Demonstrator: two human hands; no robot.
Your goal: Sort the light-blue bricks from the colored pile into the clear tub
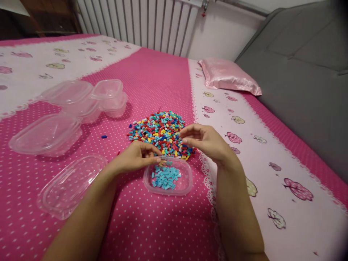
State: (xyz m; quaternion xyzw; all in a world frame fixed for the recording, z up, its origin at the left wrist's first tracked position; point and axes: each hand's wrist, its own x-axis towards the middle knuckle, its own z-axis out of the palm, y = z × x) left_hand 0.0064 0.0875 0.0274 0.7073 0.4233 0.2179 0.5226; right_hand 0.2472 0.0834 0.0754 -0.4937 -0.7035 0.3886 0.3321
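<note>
A pile of small coloured beads [160, 132] in red, blue, yellow and turquoise lies on the pink dotted bedspread [152, 83]. In front of it stands a small clear plastic container [187, 179] holding turquoise beads [165, 177]. My left hand [138, 156] rests at the container's far rim with its fingers curled together at the pile's near edge; what they hold is hidden. My right hand [203, 139] hovers over the right side of the pile, fingers bent in a loose pinch, with nothing visible between them.
Several empty clear containers and lids lie to the left: a stack [89, 98] at the back, one [46, 134] in the middle, one [70, 185] nearest. A lone blue bead [104, 136] lies apart. A pink pillow [228, 76] and grey headboard [301, 83] are on the right.
</note>
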